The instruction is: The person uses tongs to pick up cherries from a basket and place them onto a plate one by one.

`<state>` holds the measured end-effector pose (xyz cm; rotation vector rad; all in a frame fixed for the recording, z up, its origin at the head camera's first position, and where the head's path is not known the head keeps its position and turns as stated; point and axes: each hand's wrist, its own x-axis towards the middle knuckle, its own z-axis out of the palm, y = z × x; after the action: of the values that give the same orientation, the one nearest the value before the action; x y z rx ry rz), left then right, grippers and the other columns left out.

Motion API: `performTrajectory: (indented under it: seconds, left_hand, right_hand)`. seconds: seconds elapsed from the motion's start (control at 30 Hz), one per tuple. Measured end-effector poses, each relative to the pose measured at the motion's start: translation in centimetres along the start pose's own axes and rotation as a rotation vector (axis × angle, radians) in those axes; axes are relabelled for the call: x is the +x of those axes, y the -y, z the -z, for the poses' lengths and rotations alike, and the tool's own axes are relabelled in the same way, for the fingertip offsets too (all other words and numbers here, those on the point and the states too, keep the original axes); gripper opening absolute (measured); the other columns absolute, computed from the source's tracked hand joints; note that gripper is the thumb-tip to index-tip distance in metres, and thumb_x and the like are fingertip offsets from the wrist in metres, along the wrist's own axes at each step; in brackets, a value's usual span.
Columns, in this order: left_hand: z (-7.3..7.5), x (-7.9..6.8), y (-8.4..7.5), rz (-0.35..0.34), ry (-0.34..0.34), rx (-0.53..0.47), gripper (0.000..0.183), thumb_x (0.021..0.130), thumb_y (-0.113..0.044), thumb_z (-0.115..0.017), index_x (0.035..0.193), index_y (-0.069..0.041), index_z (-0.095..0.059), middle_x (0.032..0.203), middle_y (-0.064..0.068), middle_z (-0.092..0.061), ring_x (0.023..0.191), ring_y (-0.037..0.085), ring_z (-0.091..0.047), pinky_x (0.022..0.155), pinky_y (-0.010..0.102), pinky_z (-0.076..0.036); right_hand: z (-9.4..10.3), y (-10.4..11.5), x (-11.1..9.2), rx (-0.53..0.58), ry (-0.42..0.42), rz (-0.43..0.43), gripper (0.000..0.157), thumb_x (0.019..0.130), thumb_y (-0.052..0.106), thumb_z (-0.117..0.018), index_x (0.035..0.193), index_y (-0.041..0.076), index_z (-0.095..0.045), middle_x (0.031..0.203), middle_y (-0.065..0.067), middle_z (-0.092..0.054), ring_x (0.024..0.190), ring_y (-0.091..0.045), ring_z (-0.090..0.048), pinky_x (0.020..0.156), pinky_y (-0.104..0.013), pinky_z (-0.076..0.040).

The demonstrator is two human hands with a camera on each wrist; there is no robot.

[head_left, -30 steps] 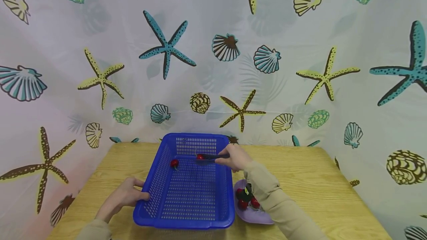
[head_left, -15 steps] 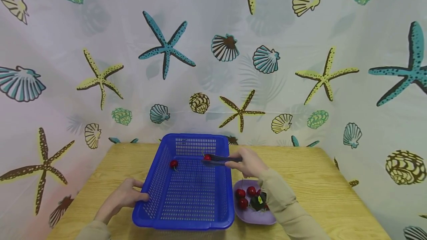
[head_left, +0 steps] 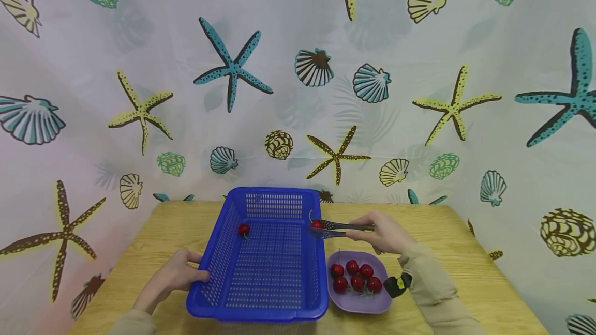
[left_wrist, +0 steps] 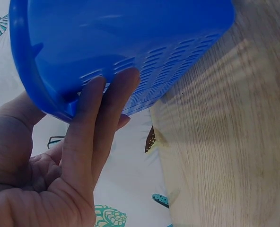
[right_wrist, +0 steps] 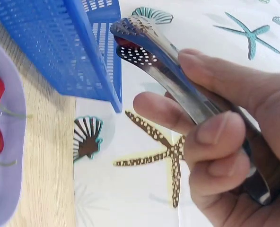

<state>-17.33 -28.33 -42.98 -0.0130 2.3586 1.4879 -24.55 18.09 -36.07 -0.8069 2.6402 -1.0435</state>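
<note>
My left hand [head_left: 176,273] grips the left rim of a blue perforated plastic basket [head_left: 257,315], thumb over the edge and fingers [left_wrist: 83,109] along the outer wall. In my right hand [head_left: 383,232] is a pair of metal tongs [right_wrist: 166,54] with perforated tips. Between those tips sits a red cherry [head_left: 317,224], its stem pointing up, over the basket's right rim. One other cherry [head_left: 243,229] lies inside the basket toward the back left. Several cherries [head_left: 357,282] with stems rest on a lilac plate [head_left: 358,306] right of the basket, below the right hand.
Everything stands on a light wooden table [head_left: 433,252]. Behind it and at both sides hangs a white curtain [head_left: 288,112] printed with starfish and shells. A dark wrist-worn item [head_left: 397,284] at the right sleeve overlaps the plate's right edge.
My right hand, the tongs and the pinched cherry have moved right, from inside the basket to its right rim. The forearm has uncovered the plate's cherries. The left hand keeps its hold.
</note>
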Motion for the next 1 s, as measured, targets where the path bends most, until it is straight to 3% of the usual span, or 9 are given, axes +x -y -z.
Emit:
performTrajectory:
  seconds: [0.37, 0.73, 1.0]
  left_hand:
    - [-0.1, 0.1, 0.1, -0.005, 0.014, -0.006, 0.042, 0.084, -0.003, -0.063, 0.119, 0.021, -0.061, 0.095, 0.024, -0.076, 0.083, 0.028, -0.077, 0.075, 0.042, -0.065]
    - [0.0, 0.1, 0.0, 0.001, 0.006, 0.012, 0.043, 0.084, -0.003, -0.062, 0.119, 0.021, -0.060, 0.095, 0.024, -0.076, 0.084, 0.028, -0.077, 0.075, 0.042, -0.065]
    - [0.0, 0.1, 0.1, -0.001, 0.002, 0.010, 0.043, 0.084, -0.004, -0.062, 0.118, 0.022, -0.060, 0.094, 0.024, -0.076, 0.084, 0.028, -0.077, 0.076, 0.042, -0.065]
  right_hand:
    - [2.1, -2.5, -3.0, -0.025, 0.057, -0.050, 0.051, 0.096, 0.032, -0.065, 0.129, -0.007, -0.064, 0.096, -0.010, -0.079, 0.035, -0.004, -0.038, 0.038, -0.027, -0.044]
    - [3.0, -4.8, -4.7, -0.013, 0.142, -0.021, 0.044, 0.096, 0.030, -0.066, 0.122, -0.005, -0.069, 0.092, -0.010, -0.079, 0.034, 0.000, -0.039, 0.035, -0.022, -0.041]
    - [2.7, -6.0, -5.3, 0.039, 0.241, -0.026, 0.039, 0.095, 0.025, -0.068, 0.117, -0.007, -0.071, 0.105, -0.020, -0.076, 0.035, 0.000, -0.040, 0.035, -0.020, -0.041]
